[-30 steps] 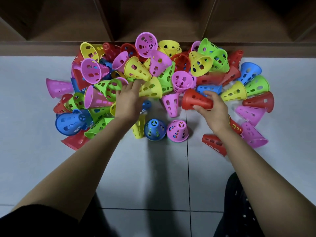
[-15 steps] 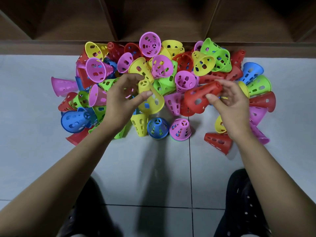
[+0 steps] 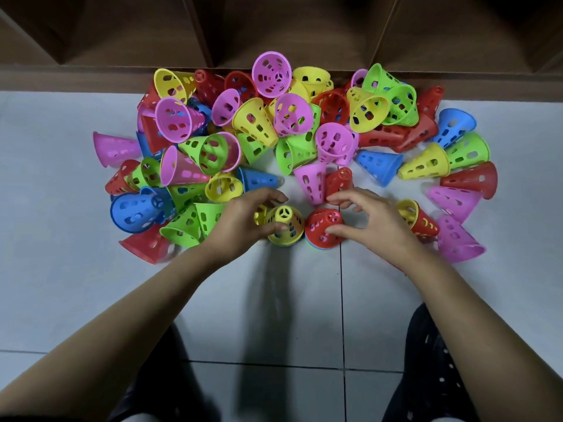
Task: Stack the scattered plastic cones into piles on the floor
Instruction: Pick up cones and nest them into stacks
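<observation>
A large heap of perforated plastic cones [image 3: 292,123] in pink, yellow, green, red and blue lies scattered on the floor against a wooden ledge. In front of the heap stand two small upright piles. The left pile is topped by a yellow cone [image 3: 285,223], and my left hand [image 3: 240,222] holds it between thumb and fingers. The right pile is topped by a red cone [image 3: 321,228] with coloured rims showing beneath it. My right hand [image 3: 371,222] curls around the red cone, thumb on its side.
A dark wooden shelf base [image 3: 91,77] runs along the far edge of the heap. Grey floor tiles [image 3: 274,300] stretch from the piles toward me. My legs in dark dotted fabric [image 3: 438,360] sit at the bottom, on either side of the tiles.
Both hands came toward me from the heap. The yellow cone now sits over the blue upright cone and the red cone over the pink one.
</observation>
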